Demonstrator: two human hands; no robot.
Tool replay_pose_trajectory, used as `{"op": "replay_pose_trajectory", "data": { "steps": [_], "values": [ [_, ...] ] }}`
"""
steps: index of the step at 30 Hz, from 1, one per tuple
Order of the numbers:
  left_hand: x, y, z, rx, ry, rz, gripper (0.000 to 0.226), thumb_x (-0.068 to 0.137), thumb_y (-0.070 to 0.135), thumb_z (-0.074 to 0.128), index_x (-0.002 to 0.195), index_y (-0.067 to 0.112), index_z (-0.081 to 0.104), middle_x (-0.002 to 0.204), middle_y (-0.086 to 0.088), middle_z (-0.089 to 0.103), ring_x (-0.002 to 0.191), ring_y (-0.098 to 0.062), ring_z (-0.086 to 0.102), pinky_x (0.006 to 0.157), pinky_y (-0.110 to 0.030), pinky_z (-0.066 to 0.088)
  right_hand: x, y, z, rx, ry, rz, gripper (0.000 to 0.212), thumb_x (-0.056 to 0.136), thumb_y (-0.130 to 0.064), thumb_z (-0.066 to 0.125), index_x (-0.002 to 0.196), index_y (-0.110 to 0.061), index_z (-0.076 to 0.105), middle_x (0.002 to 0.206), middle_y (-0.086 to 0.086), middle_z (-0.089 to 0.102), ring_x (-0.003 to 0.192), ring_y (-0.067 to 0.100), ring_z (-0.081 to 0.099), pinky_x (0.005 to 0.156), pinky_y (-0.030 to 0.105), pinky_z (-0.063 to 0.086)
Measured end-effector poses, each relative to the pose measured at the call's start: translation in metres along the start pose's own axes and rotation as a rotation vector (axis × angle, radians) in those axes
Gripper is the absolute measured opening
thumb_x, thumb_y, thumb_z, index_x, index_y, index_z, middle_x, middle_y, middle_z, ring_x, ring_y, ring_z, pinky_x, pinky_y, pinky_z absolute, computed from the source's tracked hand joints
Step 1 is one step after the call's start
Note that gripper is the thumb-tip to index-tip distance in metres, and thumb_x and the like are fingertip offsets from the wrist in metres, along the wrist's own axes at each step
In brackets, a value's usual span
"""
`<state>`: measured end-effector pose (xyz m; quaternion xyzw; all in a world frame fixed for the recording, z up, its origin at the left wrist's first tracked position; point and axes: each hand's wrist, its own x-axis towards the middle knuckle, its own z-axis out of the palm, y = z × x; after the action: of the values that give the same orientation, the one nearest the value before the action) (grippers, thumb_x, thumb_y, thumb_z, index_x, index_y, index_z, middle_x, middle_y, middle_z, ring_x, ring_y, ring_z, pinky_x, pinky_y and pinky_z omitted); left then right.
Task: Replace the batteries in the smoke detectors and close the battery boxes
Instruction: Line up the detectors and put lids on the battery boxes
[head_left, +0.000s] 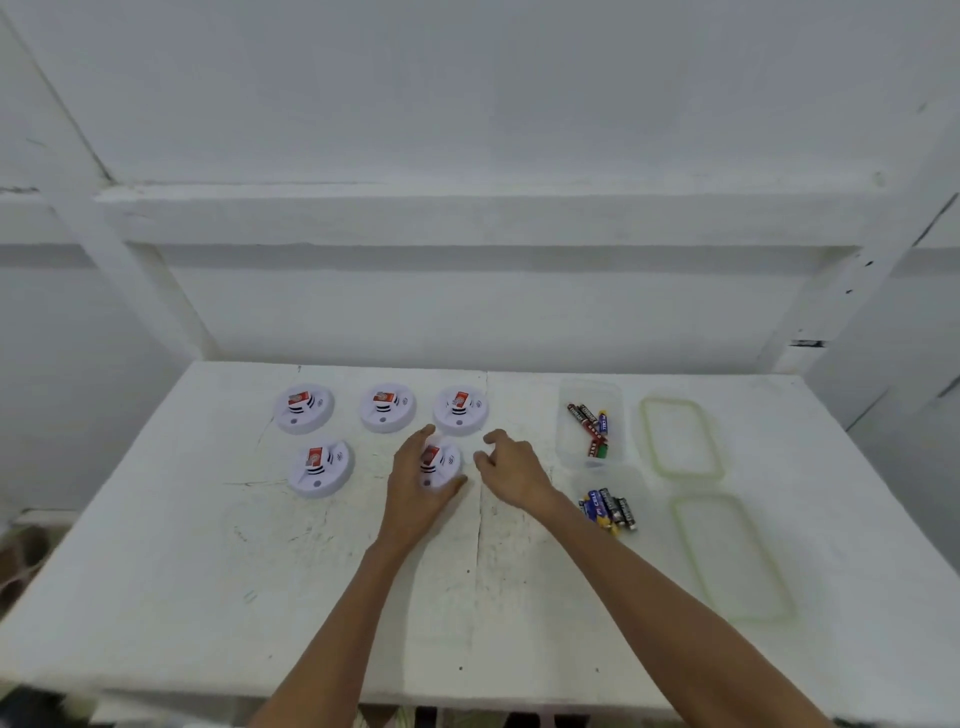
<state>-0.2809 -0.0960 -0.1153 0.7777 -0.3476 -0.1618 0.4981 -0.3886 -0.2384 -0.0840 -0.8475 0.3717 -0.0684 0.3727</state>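
Observation:
Several round white smoke detectors with red labels lie on the white table (156, 597). Three form a back row, among them the right one (460, 409). Another detector (320, 467) lies front left. My left hand (415, 483) grips the front middle detector (441, 464) with thumb and fingers curled round its rim. My right hand (511, 467) hovers just to the right of it, fingers loosely curled and holding nothing. A clear box (589, 423) to the right holds several batteries. A loose pile of batteries (609, 509) lies in front of that box, near my right forearm.
Two clear lids with green rims lie on the right side of the table, one at the back (680, 437) and one nearer (732, 558). A white wall with a shelf ledge rises behind the table. The table's front edge runs along the bottom.

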Motion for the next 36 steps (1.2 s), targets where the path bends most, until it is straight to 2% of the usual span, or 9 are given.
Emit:
{"op": "replay_pose_trajectory", "data": {
  "steps": [2, 4, 7, 10, 16, 21, 27, 31, 36],
  "values": [
    [0.005, 0.016, 0.012, 0.008, -0.016, 0.049, 0.071, 0.084, 0.026, 0.086, 0.146, 0.018, 0.052, 0.143, 0.015, 0.054, 0.126, 0.013, 0.049, 0.102, -0.004, 0.039, 0.002, 0.004, -0.019, -0.025, 0.004, -0.026, 0.04, 0.098, -0.036, 0.047, 0.131, -0.013, 0.054, 0.1, 0.013, 0.072, 0.107, 0.026, 0.06, 0.085, 0.037, 0.051],
    [0.012, 0.033, 0.027, 0.039, -0.049, 0.102, 0.063, 0.09, 0.03, 0.08, 0.146, 0.021, 0.053, 0.145, 0.015, 0.054, 0.13, 0.005, 0.049, 0.104, -0.007, 0.035, 0.002, 0.01, -0.041, -0.043, 0.028, -0.061, 0.034, 0.098, -0.034, 0.049, 0.123, -0.014, 0.06, 0.097, 0.008, 0.073, 0.108, 0.025, 0.059, 0.086, 0.036, 0.051],
    [0.024, 0.056, 0.052, 0.056, -0.114, 0.162, 0.054, 0.092, 0.038, 0.071, 0.142, 0.023, 0.057, 0.142, 0.011, 0.061, 0.129, -0.007, 0.056, 0.108, -0.026, 0.044, 0.0, 0.022, -0.075, -0.042, 0.119, -0.098, 0.026, 0.097, -0.03, 0.053, 0.112, -0.014, 0.068, 0.09, 0.005, 0.073, 0.095, 0.022, 0.065, 0.084, 0.036, 0.054],
    [0.035, 0.079, 0.078, 0.057, -0.25, 0.208, 0.045, 0.094, 0.022, 0.073, 0.137, 0.02, 0.061, 0.136, 0.001, 0.062, 0.116, -0.014, 0.064, 0.101, -0.037, 0.056, -0.003, 0.043, -0.109, 0.012, 0.264, -0.068, 0.02, 0.096, -0.022, 0.055, 0.104, -0.014, 0.072, 0.09, 0.002, 0.074, 0.084, 0.017, 0.068, 0.076, 0.028, 0.053],
    [0.055, 0.093, 0.118, 0.096, -0.346, 0.155, 0.042, 0.093, 0.007, 0.073, 0.134, 0.01, 0.066, 0.137, -0.008, 0.057, 0.094, -0.018, 0.069, 0.08, -0.009, 0.051, -0.005, 0.113, -0.161, -0.02, 0.511, 0.107, 0.016, 0.09, -0.015, 0.058, 0.099, -0.015, 0.071, 0.1, 0.004, 0.069, 0.1, 0.027, 0.062, 0.083, 0.035, 0.052],
    [0.058, 0.085, 0.132, 0.075, -0.352, 0.114, 0.048, 0.087, 0.004, 0.078, 0.133, 0.007, 0.065, 0.139, -0.008, 0.057, 0.097, -0.014, 0.065, 0.082, -0.012, 0.053, -0.017, 0.155, -0.18, -0.243, 0.439, 0.438, 0.037, 0.092, -0.028, 0.058, 0.126, -0.014, 0.057, 0.13, 0.012, 0.047, 0.122, 0.033, 0.039, 0.089, 0.041, 0.042],
    [0.061, 0.084, 0.14, 0.039, -0.347, 0.081, 0.053, 0.088, 0.005, 0.079, 0.138, 0.006, 0.061, 0.143, -0.003, 0.05, 0.097, -0.005, 0.061, 0.079, -0.007, 0.05, -0.027, 0.182, -0.18, -0.294, 0.323, 0.673, 0.079, 0.083, -0.049, 0.069, 0.14, -0.01, 0.031, 0.139, 0.018, 0.037, 0.131, 0.037, 0.032, 0.1, 0.048, 0.036],
    [0.063, 0.084, 0.142, 0.028, -0.355, 0.058, 0.056, 0.089, 0.009, 0.079, 0.141, 0.007, 0.06, 0.143, 0.001, 0.046, 0.096, -0.001, 0.059, 0.076, -0.003, 0.048, -0.026, 0.184, -0.179, -0.257, 0.324, 0.723, 0.079, 0.08, -0.048, 0.074, 0.136, -0.008, 0.033, 0.137, 0.017, 0.042, 0.131, 0.036, 0.033, 0.101, 0.048, 0.035],
    [0.06, 0.082, 0.14, -0.001, -0.364, 0.041, 0.056, 0.092, 0.015, 0.077, 0.144, 0.011, 0.057, 0.142, -0.001, 0.052, 0.107, -0.012, 0.062, 0.078, -0.003, 0.047, -0.019, 0.181, -0.184, -0.083, 0.384, 0.793, 0.076, 0.071, -0.034, 0.086, 0.127, -0.005, 0.044, 0.133, 0.018, 0.045, 0.127, 0.035, 0.038, 0.098, 0.045, 0.039]
  ]
}}
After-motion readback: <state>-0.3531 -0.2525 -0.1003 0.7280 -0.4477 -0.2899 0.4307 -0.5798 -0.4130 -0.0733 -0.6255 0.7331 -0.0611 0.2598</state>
